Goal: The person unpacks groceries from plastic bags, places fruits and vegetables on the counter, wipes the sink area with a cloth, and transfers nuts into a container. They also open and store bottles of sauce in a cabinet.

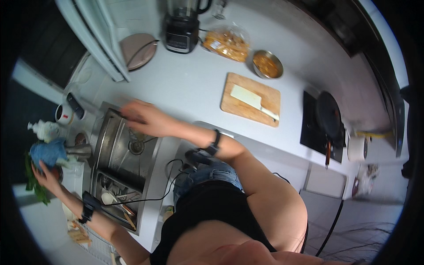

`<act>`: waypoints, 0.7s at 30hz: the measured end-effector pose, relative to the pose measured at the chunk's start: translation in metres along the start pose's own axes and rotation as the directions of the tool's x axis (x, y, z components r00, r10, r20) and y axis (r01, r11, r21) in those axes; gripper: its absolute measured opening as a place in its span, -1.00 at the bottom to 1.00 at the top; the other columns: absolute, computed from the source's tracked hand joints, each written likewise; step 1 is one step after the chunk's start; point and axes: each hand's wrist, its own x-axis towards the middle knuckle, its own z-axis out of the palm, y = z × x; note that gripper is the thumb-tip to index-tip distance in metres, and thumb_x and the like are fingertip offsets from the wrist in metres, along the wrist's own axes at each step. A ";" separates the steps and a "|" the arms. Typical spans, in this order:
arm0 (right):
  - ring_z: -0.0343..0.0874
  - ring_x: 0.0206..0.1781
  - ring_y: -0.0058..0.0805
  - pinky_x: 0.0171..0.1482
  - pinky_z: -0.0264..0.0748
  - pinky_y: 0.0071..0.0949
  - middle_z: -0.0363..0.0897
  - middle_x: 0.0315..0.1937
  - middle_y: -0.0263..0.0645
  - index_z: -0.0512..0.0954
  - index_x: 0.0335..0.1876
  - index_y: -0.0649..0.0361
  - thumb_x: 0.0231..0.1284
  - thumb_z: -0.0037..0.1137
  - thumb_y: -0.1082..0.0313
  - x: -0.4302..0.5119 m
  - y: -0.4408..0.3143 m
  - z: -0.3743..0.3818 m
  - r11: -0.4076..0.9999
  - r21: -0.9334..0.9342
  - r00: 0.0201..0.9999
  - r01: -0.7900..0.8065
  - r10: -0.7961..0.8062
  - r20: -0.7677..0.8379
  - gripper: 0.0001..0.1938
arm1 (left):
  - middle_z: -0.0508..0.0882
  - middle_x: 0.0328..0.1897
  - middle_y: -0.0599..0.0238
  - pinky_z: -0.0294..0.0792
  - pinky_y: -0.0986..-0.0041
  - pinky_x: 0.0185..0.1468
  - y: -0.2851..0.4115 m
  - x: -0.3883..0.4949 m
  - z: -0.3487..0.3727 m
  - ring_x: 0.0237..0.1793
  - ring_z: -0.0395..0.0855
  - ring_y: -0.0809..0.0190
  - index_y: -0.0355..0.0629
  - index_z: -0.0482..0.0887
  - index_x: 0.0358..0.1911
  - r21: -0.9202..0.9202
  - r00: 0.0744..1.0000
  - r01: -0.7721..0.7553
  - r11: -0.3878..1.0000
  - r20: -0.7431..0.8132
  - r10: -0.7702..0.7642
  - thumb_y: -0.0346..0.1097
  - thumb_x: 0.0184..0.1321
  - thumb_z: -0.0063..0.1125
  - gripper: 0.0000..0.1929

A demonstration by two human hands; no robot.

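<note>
My left hand [48,179] is raised at the far left, its fingers at a blue cloth [49,153] beside a green plant [34,187]; whether it grips the cloth is unclear. Over the upper end of the steel sink [111,132] is my right hand [140,116], blurred, with its fingers partly curled. What it may hold cannot be made out. The sink's drain [135,146] shows below that hand. Spoons and other utensils [121,198] lie in the sink's lower basin.
On the counter are a wooden cutting board [232,109] bearing a white cleaver [246,96], a metal bowl of food [266,64], a bagged food packet [227,43] and a blender [181,34]. A pan [328,114] rests on the hob. A pump bottle [46,130] and mug [63,114] stand behind the sink.
</note>
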 end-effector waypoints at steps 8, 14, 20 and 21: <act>0.60 0.14 -0.07 0.16 0.54 -0.17 0.61 0.09 -0.07 0.53 0.19 0.18 0.12 0.34 0.41 -0.323 0.010 -0.235 0.177 -0.482 0.513 -0.858 0.349 -0.784 -0.53 | 0.46 0.15 0.05 0.37 0.20 0.22 0.125 -0.246 0.123 0.15 0.49 0.03 -0.24 0.44 0.18 -0.159 0.983 -0.171 0.972 0.032 0.178 -0.30 0.42 0.21 -0.63; 0.33 0.45 -0.10 0.41 0.30 0.08 0.37 0.45 -0.16 0.39 0.45 -0.06 0.16 0.33 0.26 -0.408 0.037 -0.322 -0.154 -0.558 0.488 -0.815 0.335 -0.806 -0.32 | 0.39 0.47 0.12 0.40 0.27 0.33 0.249 -0.428 0.267 0.35 0.47 0.07 -0.06 0.25 0.46 -0.497 0.339 0.394 0.773 0.861 0.380 -0.55 0.26 0.25 -0.30; 0.25 0.50 -0.10 0.41 0.23 0.13 0.39 0.42 -0.24 0.58 0.29 -0.20 0.11 0.37 0.22 -0.424 0.058 -0.358 0.056 -0.616 0.563 -0.785 0.478 -0.674 -0.46 | 0.27 0.55 -0.13 0.10 0.07 0.51 0.348 -0.512 0.379 0.47 0.29 -0.18 -0.19 -0.17 0.62 -0.399 -0.012 0.231 0.887 0.911 0.413 -0.36 -0.12 0.63 0.28; 0.26 0.48 -0.11 0.39 0.24 0.11 0.41 0.40 -0.24 0.63 0.24 -0.20 0.10 0.38 0.24 -0.427 0.058 -0.361 0.081 -0.609 0.561 -0.789 0.499 -0.660 -0.50 | 0.29 0.54 -0.12 0.08 0.09 0.50 0.357 -0.521 0.388 0.45 0.31 -0.18 -0.19 -0.16 0.62 -0.521 0.011 0.106 0.847 0.852 0.523 -0.36 -0.15 0.63 0.29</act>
